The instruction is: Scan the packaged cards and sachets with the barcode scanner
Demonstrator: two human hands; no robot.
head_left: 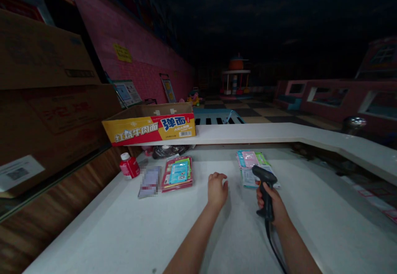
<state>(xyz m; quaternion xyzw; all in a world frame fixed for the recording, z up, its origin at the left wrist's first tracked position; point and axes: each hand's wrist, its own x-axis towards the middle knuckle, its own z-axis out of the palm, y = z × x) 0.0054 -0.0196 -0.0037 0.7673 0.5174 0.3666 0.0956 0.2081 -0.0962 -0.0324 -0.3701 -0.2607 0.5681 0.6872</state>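
My right hand (274,203) grips a black barcode scanner (266,199) by its handle, and a cable runs down from it toward me. The scanner's head is over a small pile of flat colourful packets (248,160) on the white tabletop (124,232), hiding part of them. My left hand (217,191) is over the middle of the tabletop with loosely bent fingers, the thumb apart from them, and nothing visible in it. Left of that hand lies a stack of packets (178,174), pink, yellow and blue. A blurred greyish item (150,181) lies beside the stack.
A red bottle with a white cap (129,166) stands at the left. On the raised white ledge (248,132) sits an open noodle carton (149,127). Large cardboard boxes (56,121) are piled at the far left. Dark bundled stuff (169,151) is under the ledge.
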